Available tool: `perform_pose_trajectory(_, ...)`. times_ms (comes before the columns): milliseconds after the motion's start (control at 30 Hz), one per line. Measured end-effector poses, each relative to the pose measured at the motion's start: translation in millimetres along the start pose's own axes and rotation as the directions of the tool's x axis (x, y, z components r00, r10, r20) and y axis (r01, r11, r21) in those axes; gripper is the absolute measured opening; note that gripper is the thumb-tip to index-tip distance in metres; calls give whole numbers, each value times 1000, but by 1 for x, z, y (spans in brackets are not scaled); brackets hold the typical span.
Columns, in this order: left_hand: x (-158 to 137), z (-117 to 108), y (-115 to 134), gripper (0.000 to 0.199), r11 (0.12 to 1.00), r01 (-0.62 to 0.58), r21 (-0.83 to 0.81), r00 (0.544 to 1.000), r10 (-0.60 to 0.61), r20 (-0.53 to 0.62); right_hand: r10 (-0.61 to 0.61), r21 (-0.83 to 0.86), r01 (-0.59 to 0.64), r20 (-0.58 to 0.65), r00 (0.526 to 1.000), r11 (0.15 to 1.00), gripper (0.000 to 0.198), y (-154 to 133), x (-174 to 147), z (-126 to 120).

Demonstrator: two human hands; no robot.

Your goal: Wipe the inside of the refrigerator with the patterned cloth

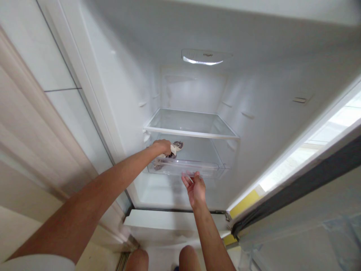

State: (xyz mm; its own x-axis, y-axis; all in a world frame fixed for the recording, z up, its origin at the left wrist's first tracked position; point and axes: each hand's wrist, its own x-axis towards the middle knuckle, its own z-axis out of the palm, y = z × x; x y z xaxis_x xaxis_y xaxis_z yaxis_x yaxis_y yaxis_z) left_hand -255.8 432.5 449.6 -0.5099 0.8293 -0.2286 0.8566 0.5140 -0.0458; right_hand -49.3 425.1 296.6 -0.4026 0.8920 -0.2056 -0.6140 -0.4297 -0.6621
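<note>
Inside the fridge, a clear plastic drawer (pixel 208 170) sits below a glass shelf (pixel 194 133). My left hand (pixel 163 146) reaches in over the drawer's left side, its fingers closed round a crumpled brown-and-white cloth (pixel 176 147). Part of that cloth shows through the drawer's clear front. From below, my right hand (pixel 195 188) grips the middle of the drawer's front edge, fingers curled up against the plastic.
White fridge walls (pixel 270 109) rise on both sides, with a lamp cover (pixel 207 56) at the top. The fridge door (pixel 304 195) stands open at right. My knees (pixel 188 258) are close to the lower front panel (pixel 166 222). A wooden frame (pixel 36 116) borders the left.
</note>
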Motion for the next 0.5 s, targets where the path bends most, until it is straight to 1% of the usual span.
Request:
perform_pose_trajectory(100, 5, -1, 7, 64, 999, 37, 33, 999, -37, -24, 0, 4, 0, 9, 1000, 1000, 53, 0, 0, -1)
perform_pose_trajectory(267, 19, -8, 19, 63, 999, 36, 19, 998, -34, -56, 2, 14, -3, 24, 1000, 1000, 60, 0, 0, 0)
perform_pose_trajectory(367, 27, -10, 26, 58, 1000, 0, -31, 994, -4, -110, 3, 19, -4, 27, 1000, 1000, 59, 1, 0, 0)
perform_pose_trajectory(500, 39, -9, 40, 55, 985, -96, -140, 983, 72, -167, 15, 22, -16, 36, 999, 1000, 62, 1, 1, -1)
